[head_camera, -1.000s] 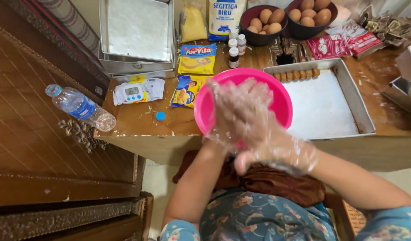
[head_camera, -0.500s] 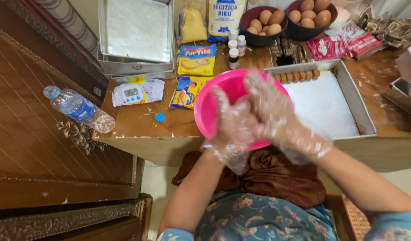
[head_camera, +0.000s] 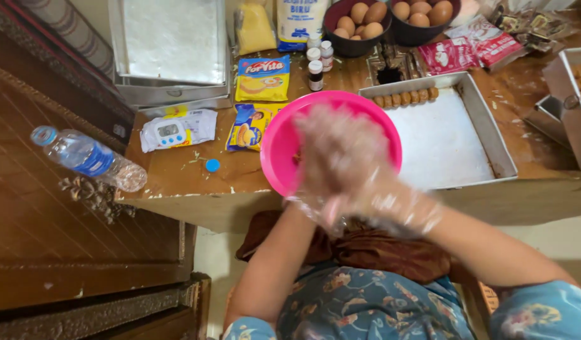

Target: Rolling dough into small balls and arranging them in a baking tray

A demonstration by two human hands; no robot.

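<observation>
Both gloved hands, left hand (head_camera: pixel 331 157) and right hand (head_camera: pixel 372 182), blur together, hiding the pink bowl's (head_camera: pixel 284 148) contents and their grip.

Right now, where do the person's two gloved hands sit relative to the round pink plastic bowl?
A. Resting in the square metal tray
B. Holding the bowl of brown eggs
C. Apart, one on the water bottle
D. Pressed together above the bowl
D: the left hand and right hand, in clear plastic gloves, overlap, blurred, above the round pink plastic bowl.
</observation>
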